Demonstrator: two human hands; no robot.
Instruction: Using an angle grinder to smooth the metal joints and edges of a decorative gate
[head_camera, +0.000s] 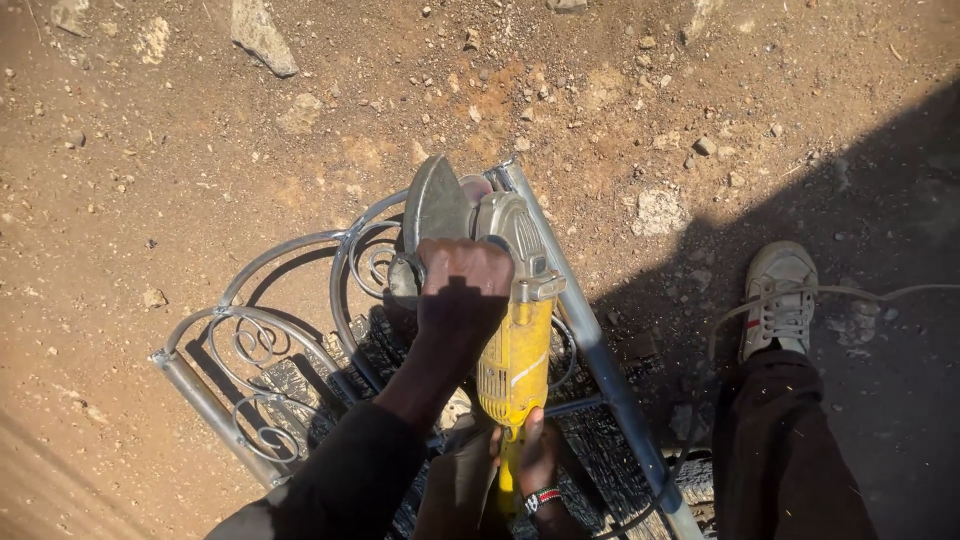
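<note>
A yellow angle grinder (515, 350) with a grey metal head and a round disc guard (436, 205) lies over an ornate grey metal frame (290, 340) with scrollwork. My left hand (462, 290) grips the grinder's side near the head, fingers closed over it. My right hand (537, 460), with a red band at the wrist, holds the yellow rear handle. The disc sits against the frame's curved top bar, close to a straight tube (590, 340).
The frame rests on dark blocks (300, 385) on dry stony dirt. My right foot in a pale sneaker (778, 295) stands at the right, with a power cord (850, 293) running past it. Loose rocks (262, 35) lie at the top.
</note>
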